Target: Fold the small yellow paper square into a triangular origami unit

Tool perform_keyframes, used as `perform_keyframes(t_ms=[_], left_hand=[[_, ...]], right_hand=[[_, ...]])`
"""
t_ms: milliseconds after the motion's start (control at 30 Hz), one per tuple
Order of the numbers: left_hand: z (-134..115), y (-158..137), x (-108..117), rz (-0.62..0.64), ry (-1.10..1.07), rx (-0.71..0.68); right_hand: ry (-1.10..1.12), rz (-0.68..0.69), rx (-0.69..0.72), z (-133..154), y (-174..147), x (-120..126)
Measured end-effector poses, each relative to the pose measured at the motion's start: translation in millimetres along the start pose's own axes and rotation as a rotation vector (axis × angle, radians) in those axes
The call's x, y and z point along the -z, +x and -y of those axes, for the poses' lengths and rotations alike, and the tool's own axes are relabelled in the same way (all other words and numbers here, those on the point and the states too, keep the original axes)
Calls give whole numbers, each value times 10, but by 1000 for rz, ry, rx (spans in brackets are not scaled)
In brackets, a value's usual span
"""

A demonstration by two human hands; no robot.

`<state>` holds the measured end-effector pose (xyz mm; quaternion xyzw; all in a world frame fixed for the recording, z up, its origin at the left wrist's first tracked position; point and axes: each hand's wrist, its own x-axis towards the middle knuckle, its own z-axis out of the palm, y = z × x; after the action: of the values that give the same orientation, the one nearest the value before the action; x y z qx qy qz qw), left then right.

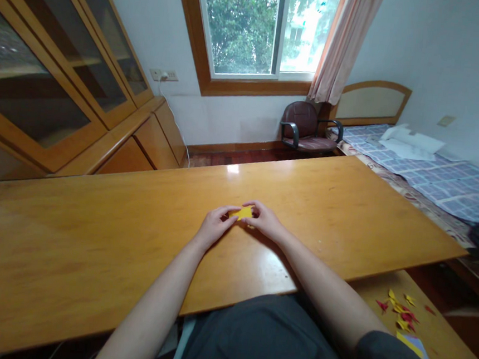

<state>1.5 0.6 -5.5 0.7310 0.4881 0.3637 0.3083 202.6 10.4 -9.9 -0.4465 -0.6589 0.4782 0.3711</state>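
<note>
Left hand (215, 224): fingertips pinching the yellow paper (244, 212).
Right hand (263, 219): pinching the same paper, close to the left.
Paper: just above the desk (92, 233).

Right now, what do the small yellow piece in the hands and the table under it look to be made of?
The yellow piece, pinched between left hand and right hand, looks like thin matte coloured paper: flat, sharp-edged, seemingly folded. The table looks like wood or wood veneer under glossy varnish: faint grain shows, and the window glares off its far edge.
</note>
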Motion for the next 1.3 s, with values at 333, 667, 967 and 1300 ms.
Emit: perform_keyframes(t_ms=[333, 667, 967, 1300], left_hand=[[-2, 1, -2, -10, -15, 7], [59, 25, -4, -71, -132, 95], [72, 19, -6, -79, -162, 100], [-27, -15, 14, 15, -56, 30]], right_hand=[[90, -6, -28, -10, 15, -3], [297, -79, -72, -25, 39, 43], [360, -84, -49, 13, 23, 41], [344, -77, -38, 13, -5, 47]])
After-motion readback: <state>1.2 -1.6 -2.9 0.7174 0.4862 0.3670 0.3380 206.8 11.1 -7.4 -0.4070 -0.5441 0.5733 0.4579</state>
